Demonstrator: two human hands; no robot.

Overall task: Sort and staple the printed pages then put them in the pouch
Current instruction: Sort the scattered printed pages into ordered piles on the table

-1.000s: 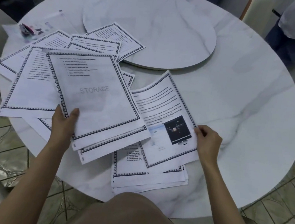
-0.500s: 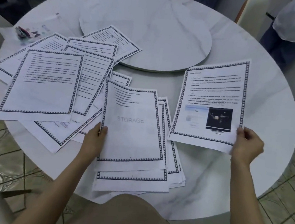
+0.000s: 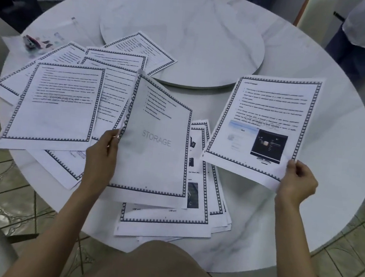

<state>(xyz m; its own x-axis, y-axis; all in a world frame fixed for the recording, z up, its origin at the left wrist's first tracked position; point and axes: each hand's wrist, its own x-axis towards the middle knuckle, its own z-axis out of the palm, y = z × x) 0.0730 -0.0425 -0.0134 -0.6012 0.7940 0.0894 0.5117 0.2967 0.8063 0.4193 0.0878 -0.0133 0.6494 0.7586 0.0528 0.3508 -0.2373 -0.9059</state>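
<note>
View from above a round white table (image 3: pixel 304 220). We see the left hand (image 3: pixel 102 152) gripping the left edge of a bordered page marked STORAGE (image 3: pixel 156 140), fingers curled under the paper and thumb on top. The sheet is raised and bowed over the stack of pages (image 3: pixel 199 199) at the near edge of the table. The right hand (image 3: pixel 296 185) pinches the near right corner of a second page (image 3: pixel 265 125), which carries text and a picture of a dark screen. We see this page held flat over the right part of the table, apart from the stack. More pages (image 3: pixel 53 105) lie fanned and overlapping along the left edge. Beyond them, at the far left edge, lies a clear pouch (image 3: pixel 45 38). Small dark things show through it, but we cannot tell what they are. A round turntable (image 3: pixel 199 37) sits at the table's centre, with one page's far corner resting on its rim.
</note>
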